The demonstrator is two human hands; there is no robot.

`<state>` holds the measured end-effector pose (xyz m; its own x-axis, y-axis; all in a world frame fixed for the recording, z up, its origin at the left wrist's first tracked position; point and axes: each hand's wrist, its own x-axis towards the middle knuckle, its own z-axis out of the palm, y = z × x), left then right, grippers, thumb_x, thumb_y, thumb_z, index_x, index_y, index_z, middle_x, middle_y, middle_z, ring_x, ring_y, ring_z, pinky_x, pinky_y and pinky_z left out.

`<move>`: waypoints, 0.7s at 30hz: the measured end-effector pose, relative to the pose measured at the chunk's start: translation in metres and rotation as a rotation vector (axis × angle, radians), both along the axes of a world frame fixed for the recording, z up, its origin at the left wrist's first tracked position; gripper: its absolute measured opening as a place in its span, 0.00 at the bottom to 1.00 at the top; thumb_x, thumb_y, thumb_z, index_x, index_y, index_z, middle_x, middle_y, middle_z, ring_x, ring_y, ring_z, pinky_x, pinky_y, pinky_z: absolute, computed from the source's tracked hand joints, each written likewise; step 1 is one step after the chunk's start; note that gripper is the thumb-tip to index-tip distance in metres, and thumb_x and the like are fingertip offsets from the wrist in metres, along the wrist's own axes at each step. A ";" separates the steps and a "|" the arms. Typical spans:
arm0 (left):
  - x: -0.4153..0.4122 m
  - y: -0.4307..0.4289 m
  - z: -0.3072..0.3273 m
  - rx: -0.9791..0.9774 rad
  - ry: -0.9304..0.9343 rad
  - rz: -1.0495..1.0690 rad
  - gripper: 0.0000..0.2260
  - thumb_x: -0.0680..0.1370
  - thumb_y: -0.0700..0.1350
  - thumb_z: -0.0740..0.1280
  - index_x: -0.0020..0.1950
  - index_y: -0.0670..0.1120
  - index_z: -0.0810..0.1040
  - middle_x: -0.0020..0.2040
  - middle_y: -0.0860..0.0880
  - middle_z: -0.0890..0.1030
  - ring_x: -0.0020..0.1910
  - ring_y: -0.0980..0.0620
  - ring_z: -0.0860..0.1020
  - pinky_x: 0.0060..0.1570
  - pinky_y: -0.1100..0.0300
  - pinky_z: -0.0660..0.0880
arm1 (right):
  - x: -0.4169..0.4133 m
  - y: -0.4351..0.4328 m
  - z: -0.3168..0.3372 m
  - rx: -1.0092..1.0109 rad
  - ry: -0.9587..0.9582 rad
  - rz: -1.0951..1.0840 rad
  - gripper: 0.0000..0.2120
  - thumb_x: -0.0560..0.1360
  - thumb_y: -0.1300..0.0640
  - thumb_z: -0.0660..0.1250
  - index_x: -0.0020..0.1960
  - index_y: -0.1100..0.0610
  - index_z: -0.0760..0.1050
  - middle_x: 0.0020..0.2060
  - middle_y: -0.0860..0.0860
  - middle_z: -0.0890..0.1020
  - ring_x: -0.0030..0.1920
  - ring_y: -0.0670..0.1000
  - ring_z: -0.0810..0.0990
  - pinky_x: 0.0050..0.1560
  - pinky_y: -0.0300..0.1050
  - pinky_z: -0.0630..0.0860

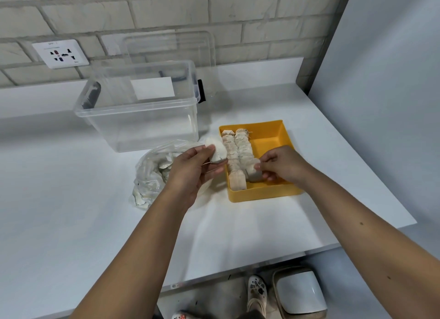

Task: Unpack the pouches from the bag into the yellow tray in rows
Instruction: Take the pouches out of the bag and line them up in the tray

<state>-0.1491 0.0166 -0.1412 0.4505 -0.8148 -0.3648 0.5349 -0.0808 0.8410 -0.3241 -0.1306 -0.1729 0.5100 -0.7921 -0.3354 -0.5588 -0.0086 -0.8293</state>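
Right fingers (260,166) around one pouch (252,174) — second row, yellow tray (262,195)

The left forearm (142,242) and right forearm (352,214) are bare, as are the left hand (192,169) and right hand (283,163). Two small dark moles dot the right forearm. The feet wear white perforated clogs (256,297) decorated with small charms (261,290).

You've got a clear plastic tub (142,118) with black latches on the white table (71,211), its lid (171,47) upright against the brick wall (238,9), near a wall socket (60,53).
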 end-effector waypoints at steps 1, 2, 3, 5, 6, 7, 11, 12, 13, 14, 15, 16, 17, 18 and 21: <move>0.000 0.000 0.000 0.001 0.002 -0.003 0.09 0.80 0.39 0.67 0.58 0.37 0.77 0.44 0.43 0.86 0.44 0.46 0.86 0.44 0.58 0.83 | 0.002 0.000 -0.002 0.018 0.024 0.018 0.07 0.71 0.60 0.75 0.46 0.61 0.80 0.36 0.59 0.83 0.35 0.53 0.82 0.40 0.46 0.82; 0.000 0.000 0.000 0.002 0.003 -0.005 0.10 0.80 0.39 0.67 0.59 0.37 0.77 0.45 0.43 0.86 0.44 0.45 0.86 0.44 0.58 0.83 | 0.004 0.001 -0.004 0.037 0.038 0.026 0.08 0.71 0.61 0.75 0.47 0.62 0.79 0.36 0.58 0.83 0.34 0.52 0.82 0.37 0.44 0.82; 0.000 0.000 -0.001 0.001 0.004 -0.006 0.09 0.80 0.39 0.67 0.59 0.37 0.77 0.44 0.43 0.86 0.44 0.45 0.86 0.44 0.58 0.83 | 0.006 0.001 -0.005 0.054 0.042 0.027 0.08 0.71 0.62 0.75 0.48 0.63 0.79 0.35 0.57 0.83 0.33 0.51 0.82 0.36 0.42 0.81; 0.001 -0.001 -0.001 -0.003 0.006 -0.005 0.08 0.80 0.39 0.67 0.57 0.37 0.77 0.42 0.44 0.86 0.44 0.45 0.86 0.45 0.57 0.83 | 0.009 0.000 -0.006 0.078 0.040 0.021 0.09 0.72 0.63 0.75 0.49 0.63 0.78 0.36 0.57 0.83 0.32 0.51 0.82 0.34 0.41 0.81; 0.002 -0.001 -0.002 -0.003 0.007 -0.002 0.08 0.80 0.38 0.67 0.57 0.38 0.76 0.42 0.45 0.85 0.44 0.44 0.86 0.46 0.56 0.83 | 0.010 -0.001 -0.006 0.081 0.040 0.018 0.09 0.72 0.64 0.75 0.49 0.63 0.77 0.37 0.58 0.83 0.32 0.51 0.82 0.34 0.41 0.81; 0.002 -0.001 -0.002 -0.002 0.008 0.000 0.08 0.80 0.38 0.67 0.57 0.38 0.76 0.42 0.44 0.85 0.44 0.44 0.86 0.46 0.56 0.83 | 0.011 -0.002 -0.007 0.081 0.038 0.016 0.09 0.72 0.64 0.75 0.49 0.62 0.77 0.37 0.58 0.83 0.32 0.51 0.82 0.34 0.41 0.81; 0.002 -0.001 -0.003 0.014 -0.003 0.004 0.07 0.79 0.37 0.67 0.56 0.38 0.77 0.41 0.45 0.85 0.44 0.44 0.86 0.48 0.55 0.83 | 0.015 -0.006 -0.009 0.057 0.030 0.000 0.09 0.72 0.64 0.75 0.47 0.61 0.76 0.38 0.60 0.84 0.33 0.52 0.82 0.37 0.44 0.82; 0.002 -0.002 -0.003 0.018 -0.005 0.003 0.05 0.79 0.37 0.67 0.55 0.39 0.77 0.39 0.46 0.85 0.45 0.43 0.86 0.48 0.56 0.83 | 0.015 -0.006 -0.010 0.050 0.031 -0.003 0.09 0.72 0.63 0.75 0.48 0.61 0.76 0.38 0.60 0.84 0.33 0.52 0.82 0.38 0.45 0.82; 0.002 -0.002 -0.003 0.024 -0.008 0.002 0.05 0.79 0.38 0.68 0.54 0.39 0.77 0.39 0.46 0.85 0.45 0.43 0.85 0.47 0.56 0.83 | 0.016 -0.006 -0.010 0.042 0.037 -0.006 0.09 0.71 0.63 0.75 0.48 0.61 0.76 0.38 0.60 0.84 0.32 0.52 0.82 0.38 0.45 0.82; 0.002 -0.002 -0.003 0.033 -0.015 0.000 0.05 0.79 0.38 0.68 0.53 0.39 0.77 0.40 0.46 0.85 0.45 0.43 0.85 0.46 0.56 0.83 | 0.017 -0.006 -0.010 0.036 0.044 -0.008 0.10 0.71 0.62 0.75 0.48 0.62 0.76 0.38 0.60 0.84 0.32 0.52 0.82 0.38 0.45 0.83; 0.002 -0.002 -0.004 0.046 -0.030 -0.003 0.06 0.78 0.38 0.69 0.53 0.39 0.78 0.41 0.46 0.86 0.45 0.43 0.85 0.44 0.57 0.84 | 0.017 -0.005 -0.010 0.029 0.052 -0.009 0.10 0.71 0.62 0.76 0.48 0.62 0.76 0.37 0.60 0.84 0.32 0.52 0.82 0.38 0.45 0.82; 0.002 -0.002 -0.004 0.061 -0.053 -0.009 0.07 0.78 0.39 0.70 0.54 0.38 0.78 0.43 0.45 0.86 0.45 0.44 0.86 0.42 0.58 0.83 | 0.018 -0.004 -0.009 0.019 0.061 -0.009 0.11 0.70 0.62 0.76 0.48 0.62 0.76 0.37 0.60 0.84 0.31 0.53 0.81 0.36 0.44 0.82; 0.002 -0.003 -0.005 0.079 -0.076 -0.018 0.08 0.78 0.39 0.71 0.54 0.38 0.78 0.44 0.44 0.86 0.45 0.44 0.86 0.41 0.58 0.83 | 0.017 -0.004 -0.008 -0.001 0.073 -0.009 0.12 0.69 0.61 0.77 0.48 0.62 0.76 0.37 0.60 0.84 0.30 0.53 0.81 0.35 0.45 0.81; 0.002 -0.003 -0.005 0.096 -0.097 -0.031 0.09 0.77 0.40 0.71 0.55 0.38 0.78 0.45 0.44 0.86 0.46 0.45 0.86 0.42 0.58 0.83 | 0.017 -0.004 -0.007 -0.037 0.083 -0.016 0.14 0.68 0.60 0.78 0.48 0.61 0.76 0.37 0.59 0.84 0.30 0.53 0.80 0.35 0.45 0.80; 0.000 -0.003 -0.005 0.136 -0.155 -0.079 0.09 0.77 0.43 0.72 0.55 0.39 0.80 0.48 0.44 0.87 0.47 0.47 0.86 0.46 0.56 0.83 | 0.015 0.000 0.004 -0.152 0.007 -0.103 0.16 0.67 0.57 0.79 0.51 0.57 0.77 0.38 0.53 0.83 0.34 0.52 0.80 0.37 0.47 0.79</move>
